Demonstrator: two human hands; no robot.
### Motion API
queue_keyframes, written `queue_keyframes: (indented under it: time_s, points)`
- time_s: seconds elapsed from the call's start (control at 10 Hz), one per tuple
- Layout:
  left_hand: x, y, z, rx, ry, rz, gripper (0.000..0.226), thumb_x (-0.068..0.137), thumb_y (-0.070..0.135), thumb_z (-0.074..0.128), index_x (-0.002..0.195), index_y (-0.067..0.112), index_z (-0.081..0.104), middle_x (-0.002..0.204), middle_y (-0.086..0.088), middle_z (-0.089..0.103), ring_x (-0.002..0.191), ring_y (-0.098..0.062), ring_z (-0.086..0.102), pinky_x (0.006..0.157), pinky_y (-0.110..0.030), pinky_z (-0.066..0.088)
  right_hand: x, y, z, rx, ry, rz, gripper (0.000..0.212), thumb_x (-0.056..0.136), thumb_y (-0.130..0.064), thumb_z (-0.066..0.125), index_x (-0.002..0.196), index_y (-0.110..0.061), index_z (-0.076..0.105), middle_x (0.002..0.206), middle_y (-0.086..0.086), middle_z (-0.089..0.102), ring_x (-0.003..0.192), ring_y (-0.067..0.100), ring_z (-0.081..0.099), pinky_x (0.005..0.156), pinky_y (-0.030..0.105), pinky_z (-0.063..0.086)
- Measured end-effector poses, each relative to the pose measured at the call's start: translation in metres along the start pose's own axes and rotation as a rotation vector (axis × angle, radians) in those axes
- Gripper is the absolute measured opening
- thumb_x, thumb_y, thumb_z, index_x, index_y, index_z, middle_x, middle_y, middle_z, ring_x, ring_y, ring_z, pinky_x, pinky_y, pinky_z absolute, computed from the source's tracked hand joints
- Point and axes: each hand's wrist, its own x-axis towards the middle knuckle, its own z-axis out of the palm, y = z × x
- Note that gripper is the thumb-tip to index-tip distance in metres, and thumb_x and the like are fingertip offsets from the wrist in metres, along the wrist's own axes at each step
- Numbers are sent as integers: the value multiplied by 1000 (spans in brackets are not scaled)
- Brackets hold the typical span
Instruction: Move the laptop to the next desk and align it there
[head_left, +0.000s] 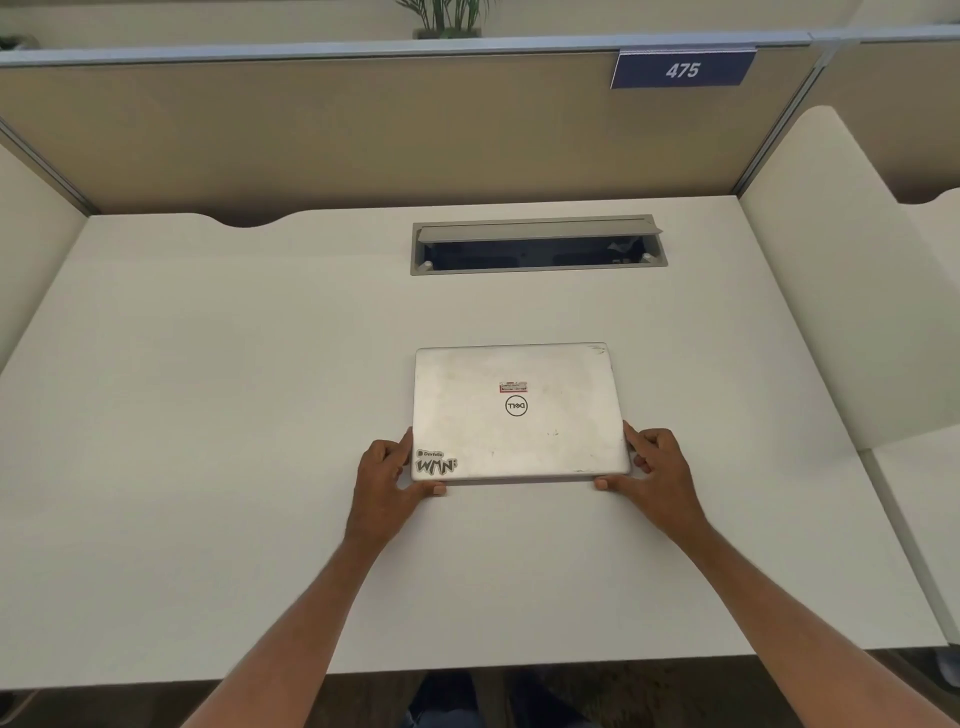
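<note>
My left hand (387, 470) and right hand (655, 467) pinch near corners of closed laptop (517, 410), flat on desk (208, 415); symmetric hold to steer square.

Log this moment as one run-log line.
closed silver laptop flat on white desk | left hand and right hand grip near corners | lid shut
</note>
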Motion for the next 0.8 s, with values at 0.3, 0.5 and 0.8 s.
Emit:
queue_keyframes:
  time_s: [0.3,0.5,0.8]
  points:
    - [1,1,-1,16,-3,18,104,69,38,97,162,21,53,102,4,46,101,-22,51,99,-40,52,0,-5,2,25,9,33,106,64,-24,102,157,-22,53,119,0,49,112,23,56,102,25,47]
    - [-1,3,-1,23,11,25,107,67,49,93,162,25,53,104,-1,50,101,-24,53,100,-39,53,-3,-5,3,-51,10,-5,103,66,-33,100,157,-31,51,119,-5,46,108,21,55,103,42,54]
    - [-1,28,15,285,209,68,102,83,81,66,160,15,51,142,-5,56,134,-29,57,107,-45,53,-5,-41,33,-587,137,-247,120,76,-94,56,169,-23,28,174,7,26,158,27,33,116,47,41]
